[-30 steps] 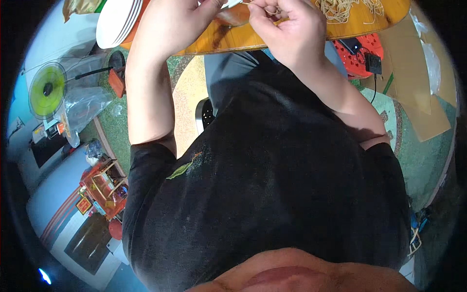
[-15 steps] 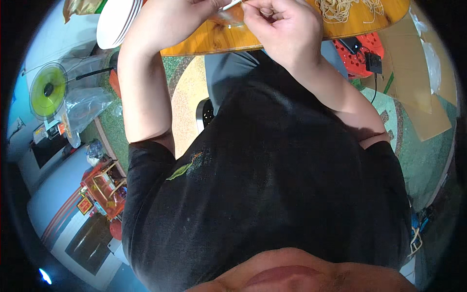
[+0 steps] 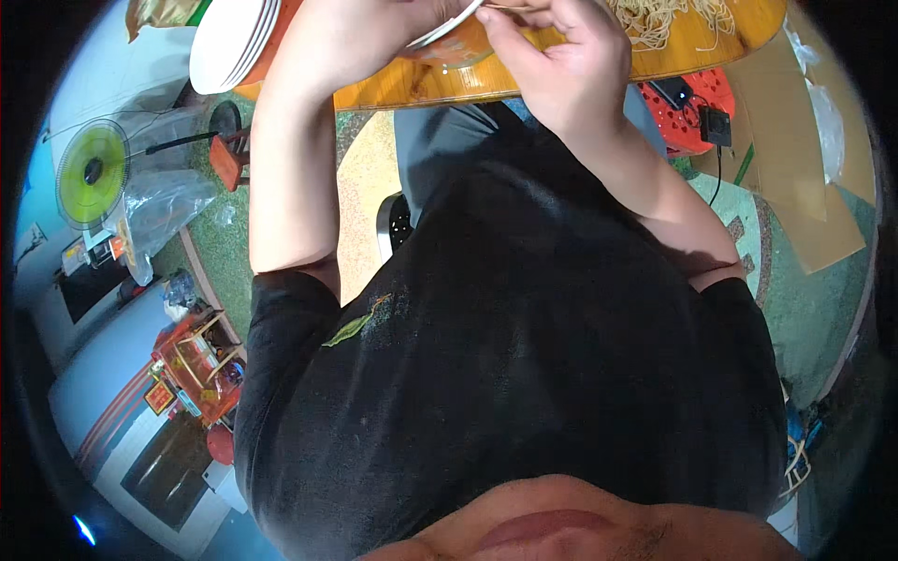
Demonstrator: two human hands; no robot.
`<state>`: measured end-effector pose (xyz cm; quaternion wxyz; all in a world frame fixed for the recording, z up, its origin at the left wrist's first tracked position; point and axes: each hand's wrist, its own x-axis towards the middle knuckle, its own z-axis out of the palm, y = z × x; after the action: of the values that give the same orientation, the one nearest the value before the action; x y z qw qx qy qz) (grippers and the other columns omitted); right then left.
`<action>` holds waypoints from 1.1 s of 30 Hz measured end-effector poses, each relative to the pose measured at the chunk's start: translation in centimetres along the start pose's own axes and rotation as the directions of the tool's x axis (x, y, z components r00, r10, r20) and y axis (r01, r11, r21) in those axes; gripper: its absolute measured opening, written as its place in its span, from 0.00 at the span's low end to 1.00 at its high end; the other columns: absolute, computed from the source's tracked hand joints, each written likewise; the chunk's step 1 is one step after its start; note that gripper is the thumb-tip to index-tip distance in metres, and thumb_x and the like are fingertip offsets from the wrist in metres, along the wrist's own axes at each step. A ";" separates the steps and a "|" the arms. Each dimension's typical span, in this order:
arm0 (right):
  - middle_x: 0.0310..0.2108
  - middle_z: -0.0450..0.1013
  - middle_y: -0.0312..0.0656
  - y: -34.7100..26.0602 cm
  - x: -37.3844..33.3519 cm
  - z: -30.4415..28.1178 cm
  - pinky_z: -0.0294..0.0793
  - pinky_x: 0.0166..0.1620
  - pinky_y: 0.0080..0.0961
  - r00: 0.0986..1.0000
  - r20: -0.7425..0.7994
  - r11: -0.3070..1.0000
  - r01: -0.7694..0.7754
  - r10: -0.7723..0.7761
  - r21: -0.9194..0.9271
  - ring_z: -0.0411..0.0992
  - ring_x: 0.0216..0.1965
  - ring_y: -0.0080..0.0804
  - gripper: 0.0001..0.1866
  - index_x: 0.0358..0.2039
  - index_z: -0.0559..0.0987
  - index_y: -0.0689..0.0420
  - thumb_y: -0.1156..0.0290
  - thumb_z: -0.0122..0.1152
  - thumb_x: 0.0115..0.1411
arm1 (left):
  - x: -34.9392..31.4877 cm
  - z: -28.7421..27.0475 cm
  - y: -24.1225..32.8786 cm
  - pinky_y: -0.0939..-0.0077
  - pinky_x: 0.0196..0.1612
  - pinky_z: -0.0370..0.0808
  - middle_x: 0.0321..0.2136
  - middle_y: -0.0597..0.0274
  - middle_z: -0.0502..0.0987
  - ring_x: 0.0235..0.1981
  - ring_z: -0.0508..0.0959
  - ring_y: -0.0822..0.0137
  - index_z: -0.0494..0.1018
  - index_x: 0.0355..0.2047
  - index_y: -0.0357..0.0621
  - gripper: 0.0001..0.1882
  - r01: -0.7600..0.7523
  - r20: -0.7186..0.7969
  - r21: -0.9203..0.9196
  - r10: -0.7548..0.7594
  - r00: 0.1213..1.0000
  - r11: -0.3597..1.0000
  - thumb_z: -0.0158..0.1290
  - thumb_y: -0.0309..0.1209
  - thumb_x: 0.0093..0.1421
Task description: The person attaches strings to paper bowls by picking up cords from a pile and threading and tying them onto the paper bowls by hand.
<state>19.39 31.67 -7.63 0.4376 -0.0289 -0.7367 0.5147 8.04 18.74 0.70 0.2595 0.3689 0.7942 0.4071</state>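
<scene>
At the table's near edge, my left hand (image 3: 423,13) is closed on a thin white disc (image 3: 449,30), seen nearly edge-on. Its fingertips are cut off by the top of the picture. Just to the right, my right hand (image 3: 575,42) pinches a thin tan string (image 3: 507,8) between thumb and finger, close to the disc's edge. A loose tangle of tan strings (image 3: 655,26) lies on the table beyond my right hand. To the left of my left forearm leans a stack of white discs (image 3: 229,47).
The wooden table (image 3: 402,92) has a curved near edge. On the right are a red perforated stool (image 3: 687,131) with a black adapter (image 3: 716,126) and cable, and flattened cardboard (image 3: 795,140). A green fan (image 3: 94,173) and clear plastic bag (image 3: 164,210) are at the left.
My left hand has shifted slightly right, and more of the white disc shows under it. My right hand has moved a little right, drawing the string with it.
</scene>
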 end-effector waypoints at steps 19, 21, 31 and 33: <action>0.34 0.76 0.39 1.5 4.0 -2.2 0.77 0.44 0.18 0.731 0.469 0.623 -0.676 0.496 0.395 0.77 0.39 0.24 0.07 0.37 0.74 0.61 0.87 0.59 0.63 | -1.7 2.5 -0.2 0.73 0.38 0.79 0.32 0.54 0.83 0.34 0.84 0.64 0.79 0.39 0.34 0.10 -0.320 -0.319 0.396 0.455 0.831 0.861 0.61 0.16 0.56; 0.34 0.76 0.38 1.8 3.7 -2.0 0.76 0.42 0.17 0.781 0.467 0.696 -0.602 0.414 0.391 0.76 0.37 0.23 0.06 0.36 0.74 0.62 0.87 0.59 0.63 | -1.7 2.7 -0.2 0.72 0.37 0.80 0.32 0.53 0.83 0.34 0.85 0.62 0.79 0.39 0.34 0.10 -0.362 -0.312 0.412 0.502 0.806 0.836 0.61 0.16 0.56; 0.28 0.73 0.34 -3.5 6.0 -2.2 0.74 0.35 0.15 0.816 0.421 0.888 -0.458 0.396 0.052 0.73 0.30 0.17 0.08 0.33 0.74 0.61 0.89 0.61 0.61 | -0.7 1.7 0.1 0.63 0.37 0.79 0.31 0.52 0.80 0.35 0.83 0.51 0.78 0.38 0.39 0.11 -0.544 -0.310 0.362 0.648 0.695 0.757 0.62 0.17 0.54; 0.28 0.73 0.33 -3.1 5.8 -2.2 0.74 0.35 0.15 0.808 0.427 0.880 -0.472 0.406 0.055 0.72 0.30 0.17 0.08 0.33 0.74 0.61 0.88 0.61 0.60 | 0.0 2.0 -1.0 0.61 0.37 0.78 0.30 0.52 0.80 0.35 0.82 0.50 0.77 0.37 0.40 0.11 -0.702 -0.371 0.244 0.733 0.570 0.669 0.62 0.17 0.53</action>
<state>18.62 34.68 -1.44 0.1458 -0.0571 -0.7405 0.6536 9.08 19.26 -1.21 -0.1273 0.5657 0.6261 0.5213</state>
